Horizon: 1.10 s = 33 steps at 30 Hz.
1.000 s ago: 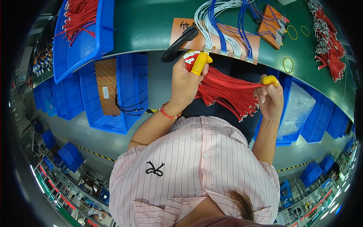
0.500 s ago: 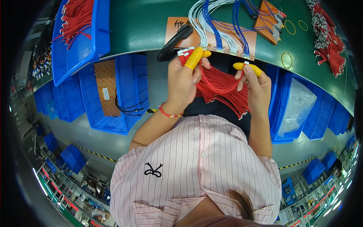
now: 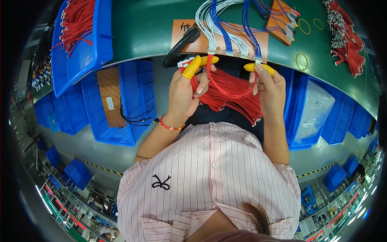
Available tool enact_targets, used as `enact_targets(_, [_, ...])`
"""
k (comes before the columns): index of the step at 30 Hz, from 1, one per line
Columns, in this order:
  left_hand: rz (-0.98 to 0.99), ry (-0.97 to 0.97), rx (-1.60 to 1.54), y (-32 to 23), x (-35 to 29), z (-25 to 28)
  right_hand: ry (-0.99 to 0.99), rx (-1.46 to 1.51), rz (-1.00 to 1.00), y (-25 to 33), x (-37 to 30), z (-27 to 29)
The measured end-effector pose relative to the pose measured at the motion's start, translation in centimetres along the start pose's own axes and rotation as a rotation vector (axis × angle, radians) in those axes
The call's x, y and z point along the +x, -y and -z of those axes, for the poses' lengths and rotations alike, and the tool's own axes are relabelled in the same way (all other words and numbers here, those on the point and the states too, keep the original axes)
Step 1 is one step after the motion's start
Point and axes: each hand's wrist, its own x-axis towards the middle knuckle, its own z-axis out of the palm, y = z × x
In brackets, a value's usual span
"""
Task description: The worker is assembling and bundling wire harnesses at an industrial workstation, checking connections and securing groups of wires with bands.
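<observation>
My left hand [image 3: 183,92], with yellow finger cots on thumb and forefinger, is closed around several red cables whose white plugs [image 3: 186,62] stick out above the palm. A single red cable [image 3: 234,96] hangs in a loop between two clear connectors at the bench edge. Its left end meets the connector [image 3: 211,51] on white wires, just beyond my left fingertips. At the other end, my right hand [image 3: 271,86], also wearing a yellow cot, pinches the cable against the connector [image 3: 257,59] on blue wires. Fingers partly hide that joint. Many more red cables [image 3: 229,88] lie below, over my lap.
An orange board [image 3: 189,40] carries the connectors on the green bench [image 3: 141,24]. Nearby lie a black handle-shaped object [image 3: 181,46], a smaller orange block [image 3: 282,24] and yellow rings [image 3: 301,61]. A blue bin [image 3: 102,48] of red cables overhangs at left; another cable pile [image 3: 346,40] sits right.
My left fingers have drawn back from the left connector, where red wires now show. My right hand has brought its cable end up against the right connector. The view has shifted slightly.
</observation>
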Motion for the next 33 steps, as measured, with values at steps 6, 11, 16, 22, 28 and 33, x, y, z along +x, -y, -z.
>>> enact_targets(6, [0.008,0.037,-0.015,0.2,0.2,0.4,-0.075,0.023,0.017,-0.3,0.0,-0.5])
enact_targets(11, [0.002,-0.014,0.009,0.3,0.3,0.1,-0.110,0.068,0.019,-0.4,0.0,-0.8])
enact_targets(16, [0.003,0.054,-0.023,0.6,0.3,1.1,-0.121,0.107,0.052,-0.8,0.1,-1.0])
enact_targets(22, [-0.012,-0.080,-0.008,0.2,0.2,-0.3,-0.030,0.268,-0.025,-1.0,0.3,-0.6])
enact_targets(28, [-0.085,-0.053,0.033,0.5,0.2,0.1,0.089,0.038,-0.063,-0.3,0.6,1.3])
enact_targets(33, [-0.101,-0.018,0.118,0.2,0.9,-1.0,0.129,-0.643,0.189,-3.5,0.6,0.2])
